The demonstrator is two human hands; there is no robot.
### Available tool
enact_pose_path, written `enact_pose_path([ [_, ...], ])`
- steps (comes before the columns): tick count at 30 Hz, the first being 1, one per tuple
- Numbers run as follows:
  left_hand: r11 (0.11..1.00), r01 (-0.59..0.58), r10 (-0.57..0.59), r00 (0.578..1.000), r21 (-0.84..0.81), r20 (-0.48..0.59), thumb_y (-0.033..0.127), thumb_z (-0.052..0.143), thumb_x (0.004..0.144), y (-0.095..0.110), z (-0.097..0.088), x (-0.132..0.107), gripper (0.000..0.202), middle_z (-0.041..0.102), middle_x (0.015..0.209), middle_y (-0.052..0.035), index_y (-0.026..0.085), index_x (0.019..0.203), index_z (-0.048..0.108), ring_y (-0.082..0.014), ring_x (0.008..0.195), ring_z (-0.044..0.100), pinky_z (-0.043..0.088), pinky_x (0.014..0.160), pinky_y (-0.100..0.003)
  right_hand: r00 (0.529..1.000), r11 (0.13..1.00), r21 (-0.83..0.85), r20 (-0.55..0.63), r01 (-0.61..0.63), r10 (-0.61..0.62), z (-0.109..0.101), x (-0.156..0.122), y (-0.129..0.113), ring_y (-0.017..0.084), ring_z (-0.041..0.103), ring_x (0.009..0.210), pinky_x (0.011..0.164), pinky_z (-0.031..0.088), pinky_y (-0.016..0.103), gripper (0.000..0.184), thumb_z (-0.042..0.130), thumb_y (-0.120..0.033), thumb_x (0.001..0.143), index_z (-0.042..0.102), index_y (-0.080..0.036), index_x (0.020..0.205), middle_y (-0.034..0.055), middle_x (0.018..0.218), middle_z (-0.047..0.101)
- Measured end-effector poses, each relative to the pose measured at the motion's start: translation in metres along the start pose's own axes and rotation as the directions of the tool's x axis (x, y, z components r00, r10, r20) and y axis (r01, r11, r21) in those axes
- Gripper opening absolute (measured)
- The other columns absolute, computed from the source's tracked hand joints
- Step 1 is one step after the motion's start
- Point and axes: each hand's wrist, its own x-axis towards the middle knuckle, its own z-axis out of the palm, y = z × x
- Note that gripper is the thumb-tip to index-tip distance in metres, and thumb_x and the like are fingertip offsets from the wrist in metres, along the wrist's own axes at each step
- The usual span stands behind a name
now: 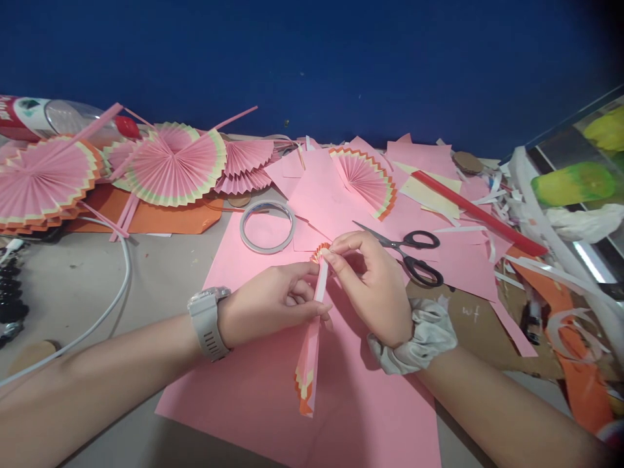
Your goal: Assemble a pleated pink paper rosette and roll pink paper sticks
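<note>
The left hand (pixel 273 296) has its grip closed, thumb and fingers at the middle of the folded paper fan (pixel 313 351). The fan is held over the pink sheet (pixel 234 390), well apart from the far edge of the bench (pixel 166 266); pink pleats, narrowly stacked, orange-and-yellow ends. The right hand (pixel 373 286) pinches its upper end.

Grey table (pixel 166 263): pink sheet (pixel 263 383), white cable (pixel 129 263), brown cardboard (pixel 463 335).

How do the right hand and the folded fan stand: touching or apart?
Touching: the head view shows the right hand pinching the folded fan near its upper end.
</note>
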Motion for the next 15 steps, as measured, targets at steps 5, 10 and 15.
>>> enact_pose_path([
  [5, 1.0, 0.008, -0.008, 1.0, -0.009, 0.0, 0.03, 0.058, 0.084, -0.0002, -0.0004, -0.0006, 0.046, 0.072, 0.079, -0.0051, 0.02, 0.127, 0.044, -0.0125, 0.068, 0.063, 0.041, 0.058, -0.019, 1.0, 1.0, -0.012, 0.0, 0.026, -0.026, -0.0004, 0.0007, 0.0013, 0.01, 0.056, 0.077, 0.07, 0.045, 0.024, 0.01, 0.057, -0.014, 0.085, 0.051, -0.021, 0.079, -0.003, 0.081, 0.058],
  [10, 1.0, -0.002, 0.002, 1.0, -0.012, 0.001, 0.029, 0.058, 0.084, 0.0013, -0.0002, -0.0008, 0.046, 0.072, 0.077, -0.0043, 0.02, 0.128, 0.044, -0.0109, 0.063, 0.061, 0.039, 0.055, -0.018, 0.999, 0.999, -0.01, 0.008, 0.041, -0.041, -0.0012, 0.0026, -0.0002, 0.01, 0.054, 0.075, 0.069, 0.044, 0.024, 0.011, 0.057, -0.014, 0.085, 0.051, -0.02, 0.078, -0.0032, 0.078, 0.055],
  [15, 1.0, 0.011, -0.011, 1.0, 0.029, -0.004, 0.028, 0.057, 0.084, 0.0013, -0.0005, -0.0014, 0.042, 0.072, 0.078, -0.0035, 0.019, 0.123, 0.047, -0.0107, 0.062, 0.06, 0.039, 0.054, -0.018, 1.0, 1.0, 0.026, 0.022, -0.018, 0.017, -0.0022, 0.0037, 0.0015, 0.011, 0.054, 0.071, 0.062, 0.046, 0.024, 0.008, 0.059, -0.018, 0.083, 0.053, -0.02, 0.078, -0.0021, 0.081, 0.054],
])
